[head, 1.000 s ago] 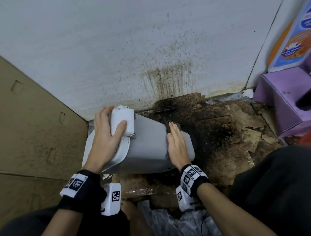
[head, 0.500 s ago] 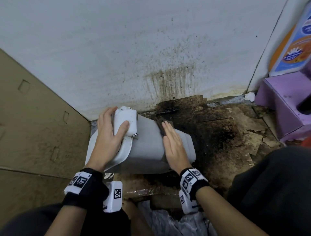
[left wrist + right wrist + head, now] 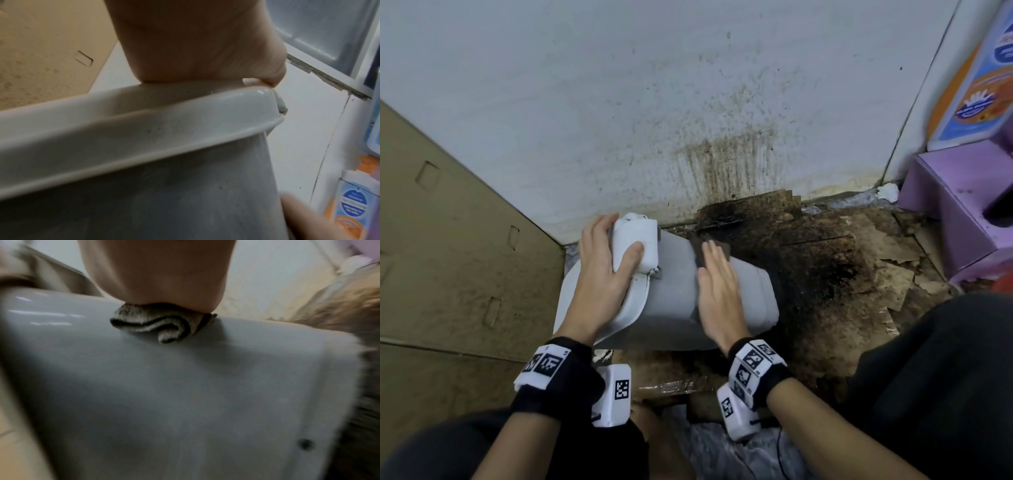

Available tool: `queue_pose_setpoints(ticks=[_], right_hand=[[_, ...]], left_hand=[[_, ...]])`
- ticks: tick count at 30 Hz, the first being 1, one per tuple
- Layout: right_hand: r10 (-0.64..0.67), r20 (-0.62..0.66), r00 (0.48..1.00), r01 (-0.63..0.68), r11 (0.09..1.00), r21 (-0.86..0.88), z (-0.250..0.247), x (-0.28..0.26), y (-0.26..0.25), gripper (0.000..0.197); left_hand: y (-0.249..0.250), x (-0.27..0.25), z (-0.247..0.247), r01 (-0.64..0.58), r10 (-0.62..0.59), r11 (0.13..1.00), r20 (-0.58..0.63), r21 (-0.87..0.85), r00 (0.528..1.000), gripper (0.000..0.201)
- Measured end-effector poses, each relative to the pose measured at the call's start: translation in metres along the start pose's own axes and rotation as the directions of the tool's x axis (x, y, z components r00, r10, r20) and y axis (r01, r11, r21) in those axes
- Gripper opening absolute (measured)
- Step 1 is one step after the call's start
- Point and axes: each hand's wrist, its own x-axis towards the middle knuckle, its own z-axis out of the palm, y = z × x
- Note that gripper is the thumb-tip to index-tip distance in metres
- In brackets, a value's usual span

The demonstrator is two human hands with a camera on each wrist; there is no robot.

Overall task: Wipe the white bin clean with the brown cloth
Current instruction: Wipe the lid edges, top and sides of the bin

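The white bin (image 3: 674,298) lies on its side on the dirty floor, its lid end to the left. My left hand (image 3: 602,274) grips the white hinge block (image 3: 635,245) at the lid, thumb curled over it; in the left wrist view the palm (image 3: 195,40) sits on the lid rim (image 3: 144,120). My right hand (image 3: 717,291) lies flat, fingers straight, and presses the brown cloth (image 3: 703,251) onto the bin's side. In the right wrist view the folded cloth (image 3: 152,324) bunches under the palm on the bin wall (image 3: 164,394).
A stained white wall (image 3: 688,120) stands just behind the bin. Cardboard (image 3: 448,257) lines the left side. Dark, torn, soiled board (image 3: 825,274) covers the floor to the right. A purple stool (image 3: 962,212) and an orange-blue package (image 3: 979,85) stand at the far right.
My right hand has slid the cloth up the bin's side, away from me and a little left. The left hand keeps its grip at the lid.
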Motion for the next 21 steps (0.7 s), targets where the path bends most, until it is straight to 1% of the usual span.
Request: queue_pose_setpoints(ticks=[2,4,7,9,11,14,16,18,21], right_hand=[[-0.116,0.026,0.993,0.116,0.993,0.025,0.008,0.000,-0.028,0.058],[-0.186,0.043,0.982,0.185,0.982,0.036,0.012,-0.001,-0.039,0.056],[-0.259,0.052,0.965,0.259,0.966,0.009,0.006,-0.001,-0.026,0.052],[-0.262,0.072,0.962,0.263,0.965,0.004,-0.003,0.000,-0.010,0.051],[-0.201,0.068,0.977,0.202,0.979,-0.003,-0.011,0.002,0.016,0.050],[-0.025,0.036,0.999,0.026,0.999,-0.041,-0.024,0.003,0.068,0.051],[0.095,-0.007,0.995,-0.095,0.995,-0.039,-0.031,0.002,0.095,0.054],[0.191,-0.032,0.981,-0.191,0.981,0.011,-0.034,0.004,0.105,0.051],[0.242,-0.041,0.969,-0.242,0.970,0.012,-0.030,0.007,0.104,0.050]], left_hand=[[0.000,0.000,0.001,-0.009,0.010,1.000,-0.005,0.004,1.000,0.078],[-0.001,-0.002,0.000,-0.009,0.009,1.000,-0.005,0.008,1.000,0.079],[0.000,-0.003,0.000,-0.010,0.010,1.000,-0.002,0.003,1.000,0.078],[0.000,-0.004,0.000,-0.009,0.009,1.000,-0.001,-0.003,1.000,0.078],[0.000,-0.004,0.000,-0.003,0.003,1.000,0.000,-0.010,1.000,0.077],[0.000,-0.005,-0.002,0.006,-0.006,1.000,-0.002,-0.016,1.000,0.078],[0.001,-0.007,-0.002,0.005,-0.005,1.000,-0.004,-0.021,1.000,0.078],[0.001,-0.007,-0.001,-0.001,0.001,1.000,-0.004,-0.024,1.000,0.078],[0.002,-0.006,-0.001,0.004,-0.004,1.000,0.003,-0.011,1.000,0.079]])
